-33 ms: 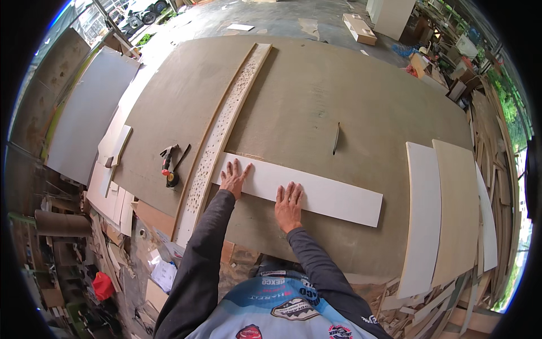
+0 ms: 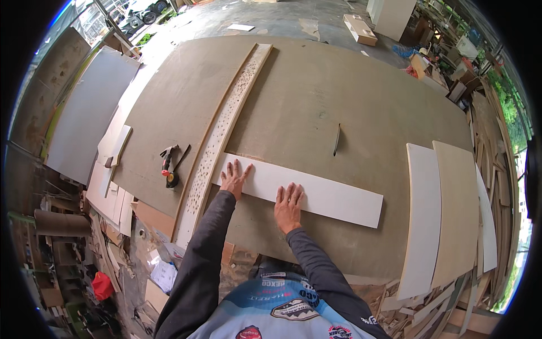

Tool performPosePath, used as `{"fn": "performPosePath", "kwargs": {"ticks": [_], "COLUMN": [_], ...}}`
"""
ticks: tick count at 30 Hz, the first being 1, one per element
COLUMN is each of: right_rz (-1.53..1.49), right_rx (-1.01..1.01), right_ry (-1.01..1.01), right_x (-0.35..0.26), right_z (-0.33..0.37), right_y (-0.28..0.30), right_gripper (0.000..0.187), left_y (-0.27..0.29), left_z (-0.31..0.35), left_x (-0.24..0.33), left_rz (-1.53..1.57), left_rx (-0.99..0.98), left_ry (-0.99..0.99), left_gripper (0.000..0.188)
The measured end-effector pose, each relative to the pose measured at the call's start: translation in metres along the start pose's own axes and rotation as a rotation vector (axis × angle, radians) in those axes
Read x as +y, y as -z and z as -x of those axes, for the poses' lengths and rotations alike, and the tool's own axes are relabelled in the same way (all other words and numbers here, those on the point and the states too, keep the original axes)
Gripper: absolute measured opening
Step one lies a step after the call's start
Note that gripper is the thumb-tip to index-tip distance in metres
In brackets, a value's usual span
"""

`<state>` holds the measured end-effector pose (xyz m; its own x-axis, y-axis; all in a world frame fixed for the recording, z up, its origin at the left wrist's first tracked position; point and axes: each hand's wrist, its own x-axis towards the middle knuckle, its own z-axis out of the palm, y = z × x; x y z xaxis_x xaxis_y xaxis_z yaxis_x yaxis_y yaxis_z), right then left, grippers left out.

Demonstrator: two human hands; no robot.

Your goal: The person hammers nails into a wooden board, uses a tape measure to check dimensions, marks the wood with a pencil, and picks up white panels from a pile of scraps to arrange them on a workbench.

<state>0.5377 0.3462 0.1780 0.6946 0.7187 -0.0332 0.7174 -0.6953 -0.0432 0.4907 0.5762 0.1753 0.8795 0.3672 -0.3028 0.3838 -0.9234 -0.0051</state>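
Observation:
A white rectangular board [image 2: 333, 195] lies flat across the large brownish work surface [image 2: 372, 107]. Its left end meets the side of a long, narrow frame with a speckled inner strip [image 2: 217, 135] and wooden edges. My left hand [image 2: 232, 179] rests with spread fingers on the board near that end. Farther right, my right hand [image 2: 288, 206] presses its fingers flat on the board's near edge. Neither hand grips anything. Left of the speckled frame lie a claw hammer [image 2: 166, 161] and a round black-and-yellow tool [image 2: 171, 179], perhaps a tape measure.
A thin dark pencil-like item [image 2: 337, 140] lies beyond the board. On the right are a white panel [image 2: 422, 217] and a beige panel [image 2: 455, 209], with wood offcuts [image 2: 429, 316] below. A large white sheet [image 2: 93, 118] stands at the left. A red cloth-like thing [image 2: 102, 286] is lower left.

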Motion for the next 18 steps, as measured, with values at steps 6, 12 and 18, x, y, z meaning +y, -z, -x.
{"fn": "performPosePath", "kwargs": {"ticks": [6,12,18], "right_rz": [-0.054,0.101,0.150], "right_rx": [-0.002,-0.021,-0.097], "right_ry": [0.001,-0.022,-0.027], "right_x": [0.002,0.004,0.012], "right_z": [-0.019,-0.054,-0.080], "right_y": [0.003,0.004,0.017], "right_gripper": [0.056,0.058,0.058], "left_y": [0.007,0.022,0.030], "left_z": [-0.016,-0.049,-0.075], "left_x": [-0.002,0.001,0.005], "left_rz": [-0.008,0.050,0.053], "left_rx": [0.000,-0.024,-0.026], "left_ry": [0.006,0.013,0.015], "left_gripper": [0.105,0.102,0.096]}}
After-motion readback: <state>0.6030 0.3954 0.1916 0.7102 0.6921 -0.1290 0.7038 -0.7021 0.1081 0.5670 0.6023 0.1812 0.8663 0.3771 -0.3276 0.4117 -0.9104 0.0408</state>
